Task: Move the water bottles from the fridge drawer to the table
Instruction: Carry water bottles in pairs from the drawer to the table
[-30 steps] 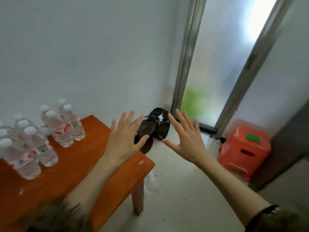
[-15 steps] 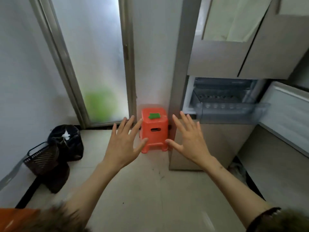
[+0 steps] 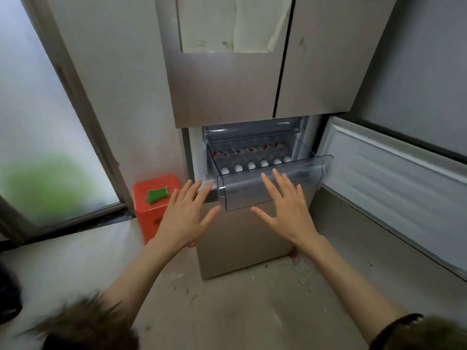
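Observation:
A clear plastic fridge drawer [image 3: 309, 179] stands pulled out of the open lower compartment. Inside it lie several water bottles [image 3: 251, 161] side by side, white caps toward me, red labels behind. My left hand [image 3: 185, 214] is open with fingers spread, just left of and below the drawer's front. My right hand [image 3: 285, 205] is also open, held in front of the drawer's clear front panel. Neither hand holds anything. The table is out of view.
The lower fridge door [image 3: 394, 183] swings open to the right. An orange plastic stool [image 3: 151, 213] with a green piece on top stands against the fridge's left side. A frosted glass door [image 3: 43, 137] fills the left. A dark object [image 3: 7, 296] sits at the left edge.
My view has swung right from the table with its bottles to the fridge and come closer. Both hands stayed open and empty, and now hang in front of the drawer.

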Tool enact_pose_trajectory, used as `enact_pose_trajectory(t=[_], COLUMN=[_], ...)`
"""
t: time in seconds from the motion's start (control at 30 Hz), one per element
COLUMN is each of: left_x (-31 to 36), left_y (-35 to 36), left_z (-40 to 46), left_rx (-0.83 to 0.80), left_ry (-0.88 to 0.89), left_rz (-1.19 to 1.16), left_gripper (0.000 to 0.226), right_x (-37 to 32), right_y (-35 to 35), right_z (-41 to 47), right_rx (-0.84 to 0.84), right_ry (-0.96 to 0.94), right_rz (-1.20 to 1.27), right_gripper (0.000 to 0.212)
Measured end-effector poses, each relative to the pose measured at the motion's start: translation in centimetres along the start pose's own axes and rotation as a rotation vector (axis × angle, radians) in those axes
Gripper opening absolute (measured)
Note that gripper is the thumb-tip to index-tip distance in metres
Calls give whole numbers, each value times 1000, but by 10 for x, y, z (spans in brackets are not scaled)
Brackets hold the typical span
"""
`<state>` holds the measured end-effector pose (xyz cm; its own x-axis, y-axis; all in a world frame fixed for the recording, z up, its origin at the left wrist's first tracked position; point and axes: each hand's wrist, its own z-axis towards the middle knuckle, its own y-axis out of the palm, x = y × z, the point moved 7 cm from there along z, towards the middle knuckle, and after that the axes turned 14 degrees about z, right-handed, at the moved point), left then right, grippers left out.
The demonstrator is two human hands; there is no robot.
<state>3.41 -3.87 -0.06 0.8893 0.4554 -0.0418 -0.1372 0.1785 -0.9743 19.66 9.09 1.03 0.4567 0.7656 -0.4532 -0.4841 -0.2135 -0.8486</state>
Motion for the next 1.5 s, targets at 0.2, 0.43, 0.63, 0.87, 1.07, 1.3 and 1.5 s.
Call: enact_pose_trajectory(t=[0.2, 0.43, 0.63, 0.87, 1.07, 1.3, 1.5], left_x=[49, 68, 78, 54, 24, -1, -13], left_y=[26, 71, 100, 145, 210, 266, 282], left_z=[97, 192, 241, 284, 309, 320, 335], left_rx=[-50, -75, -152, -316, -519, -657, -580], left_ry=[24, -187, -371, -478, -626, -719, -775], left_rz=[-36, -185, -305, -301, -418, -445, -476], left_gripper=[63, 58, 57, 56, 65, 71, 54], right_x=[83, 155, 181, 200, 201, 202, 212], right_y=[-9, 1, 19, 81, 140, 196, 238], right_z=[68, 162, 223, 274, 302, 329, 338], right_rx=[-49, -214, -400, -625, -783, -793, -687], right_ry=[32, -58, -163, -101, 161, 536, 762], right_rz=[-2, 89, 57, 15, 345, 665, 809], right_gripper=[76, 70, 67, 67, 59, 34, 33])
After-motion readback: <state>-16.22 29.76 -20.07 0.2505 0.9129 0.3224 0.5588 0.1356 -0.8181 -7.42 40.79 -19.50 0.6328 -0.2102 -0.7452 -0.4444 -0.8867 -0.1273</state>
